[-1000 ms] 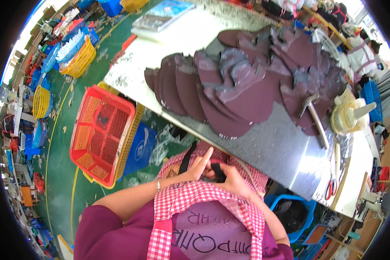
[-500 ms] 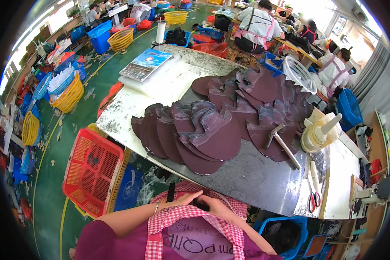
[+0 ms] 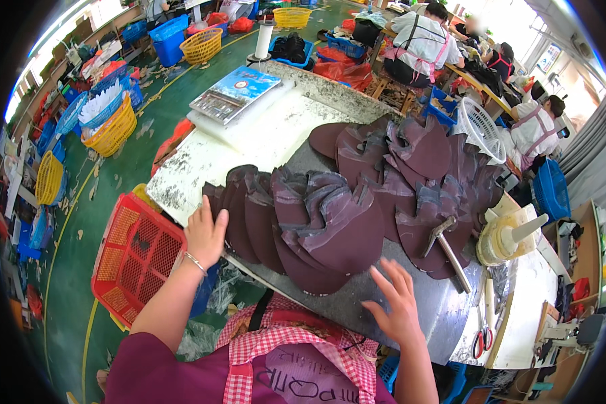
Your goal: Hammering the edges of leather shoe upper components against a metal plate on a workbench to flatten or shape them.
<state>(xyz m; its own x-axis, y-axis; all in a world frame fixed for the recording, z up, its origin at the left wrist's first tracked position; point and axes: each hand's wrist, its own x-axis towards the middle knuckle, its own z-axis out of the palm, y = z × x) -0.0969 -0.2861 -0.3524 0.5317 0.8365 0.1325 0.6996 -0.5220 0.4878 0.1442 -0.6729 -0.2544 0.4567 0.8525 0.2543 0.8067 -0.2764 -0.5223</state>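
A fanned pile of maroon rounded flat pieces, their upper edges dark grey and ragged, lies on the dark board in front of me. My left hand is at the pile's left end, fingers stretched and holding nothing; whether it touches the outermost piece I cannot tell. Beside the pile's near right edge, my right hand hovers over the board with its fingers apart. A second heap of the same pieces spreads to the far right. Resting on that heap is a metal hammer.
A pale tub with a thick white handle stands right of the heap. Nearer me lie red-handled scissors. A blue picture-covered booklet rests at the table's far left. Below the left edge is a red basket. Several people sit working beyond.
My hands were together at my waist. They have parted and come forward, the left to the pile's left end, the right to its near right side.
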